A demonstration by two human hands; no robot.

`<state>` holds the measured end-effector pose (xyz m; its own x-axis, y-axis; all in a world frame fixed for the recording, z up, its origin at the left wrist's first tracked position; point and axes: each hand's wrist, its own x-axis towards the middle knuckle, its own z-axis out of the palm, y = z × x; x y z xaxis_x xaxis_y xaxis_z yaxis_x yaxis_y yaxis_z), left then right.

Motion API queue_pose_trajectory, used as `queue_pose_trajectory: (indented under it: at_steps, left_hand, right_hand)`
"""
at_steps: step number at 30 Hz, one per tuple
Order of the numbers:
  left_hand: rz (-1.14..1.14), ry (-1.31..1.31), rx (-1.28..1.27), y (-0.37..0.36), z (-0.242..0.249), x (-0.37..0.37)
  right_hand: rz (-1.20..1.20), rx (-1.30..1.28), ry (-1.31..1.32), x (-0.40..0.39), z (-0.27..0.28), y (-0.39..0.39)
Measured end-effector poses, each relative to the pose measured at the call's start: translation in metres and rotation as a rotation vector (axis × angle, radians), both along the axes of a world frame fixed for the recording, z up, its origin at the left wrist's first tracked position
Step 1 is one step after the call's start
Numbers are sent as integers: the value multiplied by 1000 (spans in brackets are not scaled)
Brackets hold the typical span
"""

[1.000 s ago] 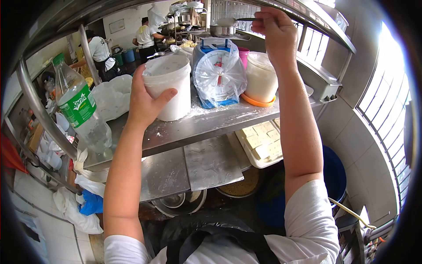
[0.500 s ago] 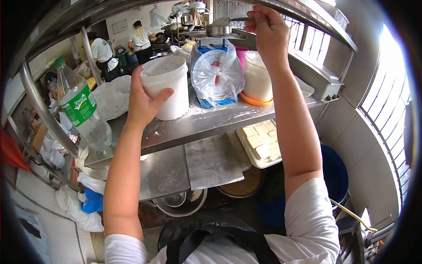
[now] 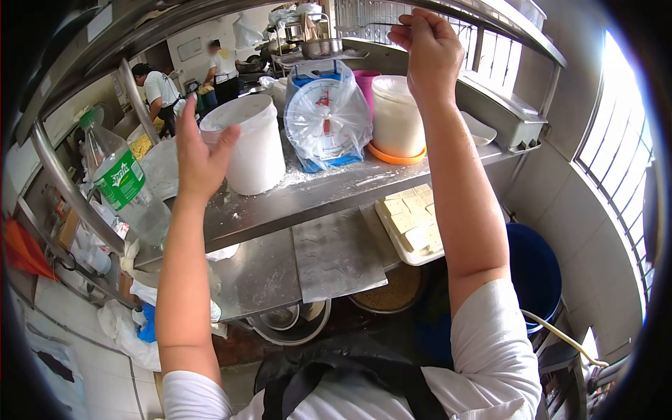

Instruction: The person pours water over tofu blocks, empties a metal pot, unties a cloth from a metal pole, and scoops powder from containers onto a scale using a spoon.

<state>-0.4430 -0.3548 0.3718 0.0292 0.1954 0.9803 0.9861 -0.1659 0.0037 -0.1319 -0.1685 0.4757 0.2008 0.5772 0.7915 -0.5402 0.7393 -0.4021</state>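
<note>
My left hand [image 3: 203, 150] has its fingers spread beside a white plastic tub [image 3: 255, 150], on the tub's left side. My right hand [image 3: 430, 52] is raised at the top, pinching the handle of a metal spoon [image 3: 371, 26] whose bowl end lies above a small metal bowl [image 3: 322, 47]. That bowl rests on the pan of a blue dial scale wrapped in clear plastic [image 3: 327, 119]. Right of the scale, a white container [image 3: 397, 115] stands in an orange dish [image 3: 396, 155].
White powder is scattered on the steel shelf [image 3: 336, 189]. A Sprite bottle [image 3: 122, 178] stands at the left. Below are a tray of pale blocks [image 3: 413, 220] and a blue tub [image 3: 535, 269]. Two people [image 3: 159, 91] are in the background at the upper left.
My left hand has let go of the white tub and moved left with fingers apart. The spoon has lifted off the small bowl. The view has shifted slightly.
</note>
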Motion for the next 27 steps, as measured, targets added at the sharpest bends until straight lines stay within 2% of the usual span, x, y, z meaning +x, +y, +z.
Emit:
queue_pose_trajectory:
  at_steps: [4, 6, 7, 9, 10, 12, 14, 19, 20, 23, 25, 27]
  left_hand:
    - [-61, 52, 15, 2, 68, 61]
    - [-209, -93, -267, 16, 99, 84]
    - [-205, -95, -270, 31, 113, 89]
    - [-155, 3, -443, 62, 140, 97]
    - [-153, 2, -444, 73, 148, 105]
    - [-24, -30, -638, 93, 162, 118]
    - [-39, -91, -710, 126, 164, 102]
    - [-2, -180, -902, 124, 167, 129]
    - [-4, -176, -903, 130, 166, 127]
    - [-34, -191, -831, 144, 163, 112]
    - [-75, -230, -926, 144, 163, 111]
    - [-34, -207, -855, 141, 161, 114]
  right_hand:
    - [-6, -2, 31, 26, -4, 2]
    - [-40, -25, 30, 41, -8, 3]
    - [-13, 6, 60, 47, -11, 5]
    - [-9, 22, 64, 63, -15, 15]
    - [-9, 42, 69, 68, -14, 15]
    - [-31, 26, 53, 81, -20, 14]
    - [-38, 8, 30, 93, -25, 18]
    - [-150, -2, -31, 104, -37, 27]
    - [-175, -17, -93, 105, -43, 35]
    - [-213, -198, -501, 109, -58, 33]
    - [-291, -226, -510, 116, -71, 12]
    - [-426, -185, -461, 122, -87, 15]
